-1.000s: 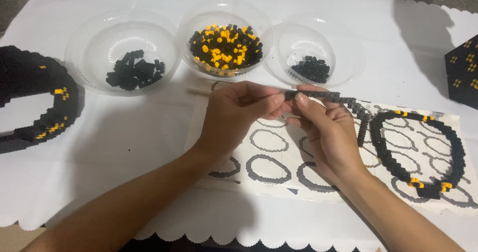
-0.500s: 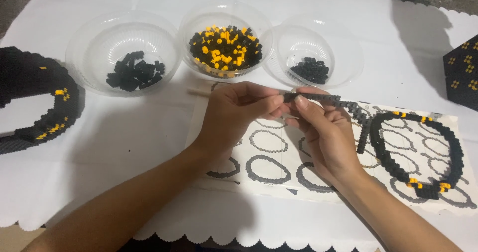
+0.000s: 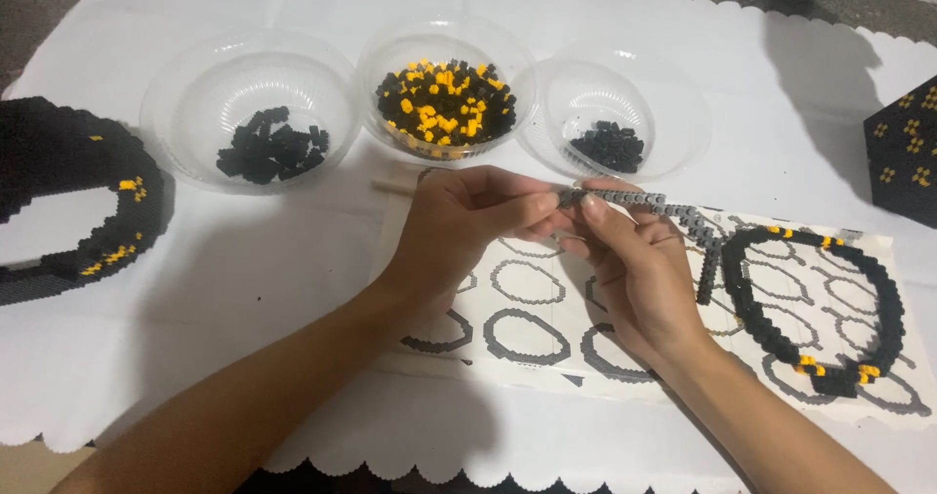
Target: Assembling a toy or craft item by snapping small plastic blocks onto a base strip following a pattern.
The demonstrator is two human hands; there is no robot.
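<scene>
My left hand and my right hand meet above a printed sheet of ring patterns. Both pinch the near end of a curved grey strip of small bricks, fingertips touching at its left tip. The strip runs right and bends down toward a black ring of bricks with yellow spots lying on the sheet. A thin wooden stick pokes out from behind my left hand.
Three clear plastic bowls stand behind the hands: the left bowl holds black bricks, the middle bowl black and yellow ones, the right bowl a few black ones. A large black ring lies far left, a black box far right.
</scene>
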